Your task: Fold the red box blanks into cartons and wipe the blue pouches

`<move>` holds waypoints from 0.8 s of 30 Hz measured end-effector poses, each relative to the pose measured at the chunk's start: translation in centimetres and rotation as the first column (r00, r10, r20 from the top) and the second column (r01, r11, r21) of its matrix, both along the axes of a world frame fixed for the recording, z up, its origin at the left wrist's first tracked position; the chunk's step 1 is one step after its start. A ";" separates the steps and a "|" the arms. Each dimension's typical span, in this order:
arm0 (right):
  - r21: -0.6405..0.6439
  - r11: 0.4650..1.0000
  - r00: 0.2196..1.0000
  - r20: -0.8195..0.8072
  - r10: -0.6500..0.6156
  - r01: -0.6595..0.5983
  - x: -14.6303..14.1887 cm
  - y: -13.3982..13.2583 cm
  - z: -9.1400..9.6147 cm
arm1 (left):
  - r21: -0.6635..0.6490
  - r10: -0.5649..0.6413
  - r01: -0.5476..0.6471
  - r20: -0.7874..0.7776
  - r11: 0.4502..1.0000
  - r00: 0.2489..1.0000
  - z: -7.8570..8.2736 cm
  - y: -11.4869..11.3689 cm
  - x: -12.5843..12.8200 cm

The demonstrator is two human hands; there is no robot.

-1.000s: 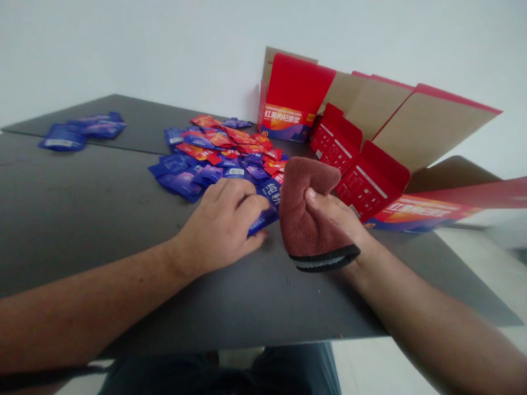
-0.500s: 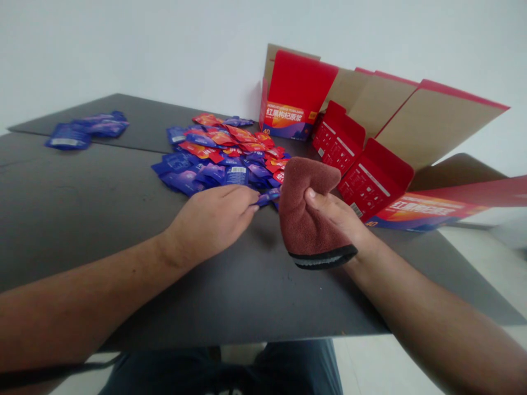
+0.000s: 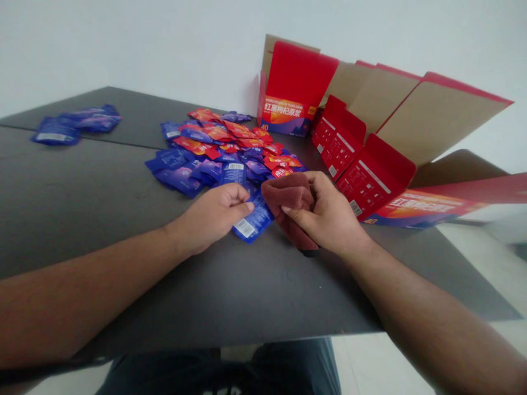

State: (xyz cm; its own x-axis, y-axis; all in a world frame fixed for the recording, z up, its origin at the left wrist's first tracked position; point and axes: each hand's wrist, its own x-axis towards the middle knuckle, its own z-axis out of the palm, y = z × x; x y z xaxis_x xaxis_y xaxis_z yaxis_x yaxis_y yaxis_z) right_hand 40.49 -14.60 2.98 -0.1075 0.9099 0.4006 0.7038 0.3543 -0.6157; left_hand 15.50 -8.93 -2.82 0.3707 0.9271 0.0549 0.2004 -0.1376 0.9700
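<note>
Left hand [image 3: 209,219]: half curled, palm down over the table, thumb and forefinger drawn together at the edge of the sachet. From where I stand, I cannot tell whether it actually has hold of it.

Right hand [image 3: 325,216]: closed firmly around the cloth [image 3: 290,206], fingers on top and thumb wrapped along the near side.

Cloth: reddish-brown and fuzzy, bunched in that grip, with a dark band at its lower edge just above the table.

Sachet [image 3: 253,216]: blue, lying flat and slanted between the hands, barcode showing at its near end, its far end tucked just under the cloth.

Pile [image 3: 214,159]: blue and red sachets heaped loosely on the table, just beyond the left hand.

Small heap [image 3: 55,131]: more blue sachets, well apart at the table's far left.

Table [image 3: 82,192]: dark grey, two panels meeting at a seam.

Cartons [image 3: 296,88]: red and kraft-brown, opened out, standing past the table's far right corner beside the pile.
</note>
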 end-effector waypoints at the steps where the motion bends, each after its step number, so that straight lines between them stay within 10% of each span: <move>1: 0.009 1.000 0.999 0.032 -0.030 0.030 0.1 0.1 0.0 | -0.016 -0.005 0.005 0.018 1.000 1.000 -0.2 0.0 0.0; 11: -0.022 0.979 0.941 0.272 0.200 -0.201 -1.1 -0.8 0.2 | 0.026 0.009 -0.008 -0.038 1.000 0.999 0.4 -0.2 -0.4; 24: -0.001 0.986 0.918 0.365 0.153 -0.164 -0.1 -0.3 0.1 | 0.046 -0.071 0.071 0.007 0.996 0.997 0.7 -0.5 -0.5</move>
